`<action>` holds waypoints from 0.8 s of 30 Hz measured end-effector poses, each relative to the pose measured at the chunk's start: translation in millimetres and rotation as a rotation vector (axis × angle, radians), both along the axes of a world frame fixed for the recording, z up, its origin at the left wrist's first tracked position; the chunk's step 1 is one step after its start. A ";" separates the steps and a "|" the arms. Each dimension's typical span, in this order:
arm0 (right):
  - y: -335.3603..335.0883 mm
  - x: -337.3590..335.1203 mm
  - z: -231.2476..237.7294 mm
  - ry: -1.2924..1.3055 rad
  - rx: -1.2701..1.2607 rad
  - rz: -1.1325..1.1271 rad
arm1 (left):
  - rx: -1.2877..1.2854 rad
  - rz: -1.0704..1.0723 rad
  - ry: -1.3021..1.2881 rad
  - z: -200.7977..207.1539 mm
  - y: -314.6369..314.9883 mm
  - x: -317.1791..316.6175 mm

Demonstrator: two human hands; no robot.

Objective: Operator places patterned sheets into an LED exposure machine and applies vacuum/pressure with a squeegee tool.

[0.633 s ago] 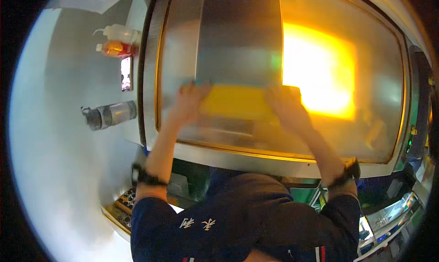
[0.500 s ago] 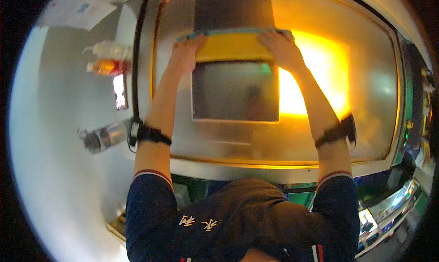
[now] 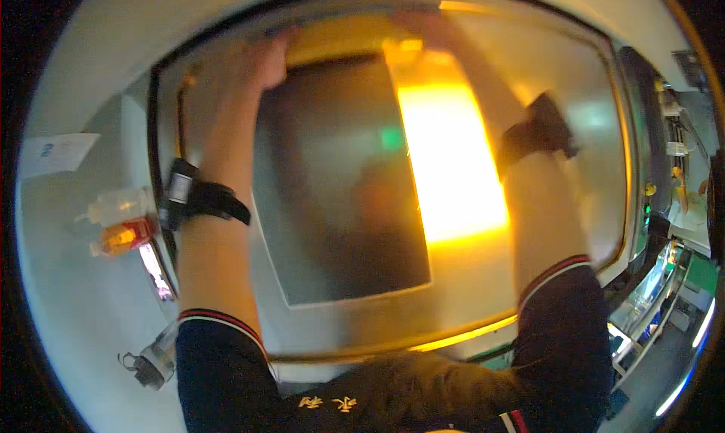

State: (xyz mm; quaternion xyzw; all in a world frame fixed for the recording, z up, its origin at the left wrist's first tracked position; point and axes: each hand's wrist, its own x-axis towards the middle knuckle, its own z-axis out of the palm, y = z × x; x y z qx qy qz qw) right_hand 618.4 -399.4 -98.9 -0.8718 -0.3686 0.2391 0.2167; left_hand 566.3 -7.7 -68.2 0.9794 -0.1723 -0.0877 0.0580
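Observation:
A wide yellow bar, shaped like a squeegee, lies crosswise at the far end of a dark rectangular panel. My left hand is closed around the bar's left end. At its right end is my right hand, smeared by motion but seemingly closed over the bar. The panel lies on a greyish, shiny sheet inside a large frame with rounded corners. Black bands sit on both my forearms, which stretch far forward over the sheet.
A glaring yellow-lit patch borders the panel's right side. Left of the frame are a red-and-orange bottle, a lit phone and a clear bottle with a dark cap. Shelving stands at the right.
Both hands and the yellow bar have moved away from me, to the panel's far end. More of the dark panel is bared. The view has shifted and tilted, and I lean farther forward.

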 end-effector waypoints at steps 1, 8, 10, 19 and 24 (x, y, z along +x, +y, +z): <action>68.4 -40.0 -8.5 -0.666 -0.241 -0.129 | 0.005 0.041 -0.245 -23.1 57.9 -10.9; 102.7 -263.1 40.4 -0.673 -0.403 -0.186 | 0.083 0.078 0.087 30.1 54.5 -222.4; 79.7 -340.7 39.0 -0.152 -0.051 -0.180 | 0.037 0.096 0.363 70.3 39.9 -322.6; 58.9 -513.9 88.7 -0.339 -0.095 -0.082 | 0.043 0.052 0.236 65.1 33.6 -492.4; -14.7 -561.9 95.2 -0.585 -0.164 -0.148 | 0.186 0.166 0.171 88.1 -80.5 -578.7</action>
